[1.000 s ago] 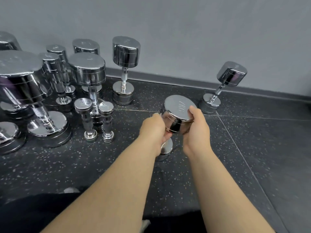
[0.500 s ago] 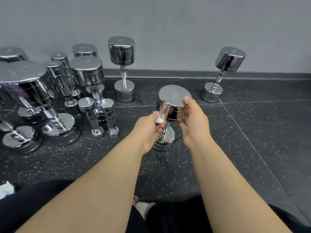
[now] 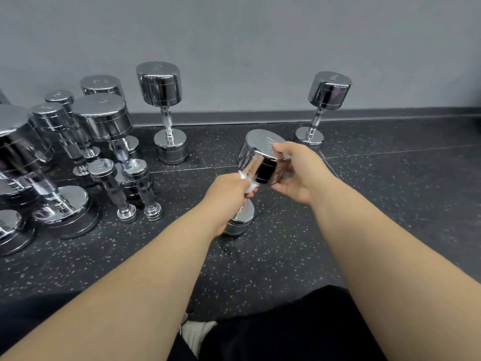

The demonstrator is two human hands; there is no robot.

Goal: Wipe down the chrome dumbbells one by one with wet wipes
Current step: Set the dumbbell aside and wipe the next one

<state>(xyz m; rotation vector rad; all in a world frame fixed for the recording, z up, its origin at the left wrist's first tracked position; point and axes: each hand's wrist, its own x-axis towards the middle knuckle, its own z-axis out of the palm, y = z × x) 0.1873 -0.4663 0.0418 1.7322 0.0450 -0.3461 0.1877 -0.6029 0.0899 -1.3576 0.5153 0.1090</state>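
Shifted lower since before, the left hand (image 3: 226, 194) clamps its grip on the wet wipe (image 3: 248, 188) at the dumbbell (image 3: 260, 142) handle while the right hand (image 3: 296, 173) grips the head, steadying it.

centre: held dumbbell (image 3: 263, 162) on end on floor (image 3: 390, 204). left hand (image 3: 229, 190) w/ wipe (image 3: 247, 182) at its handle, right hand (image 3: 296, 173) round top head. dumbbell cluster (image 3: 101, 121) left. lone dumbbell (image 3: 164, 105) far-left of it, by wall (image 3: 260, 48); right dumbbell (image 3: 322, 105) far right, by wall.
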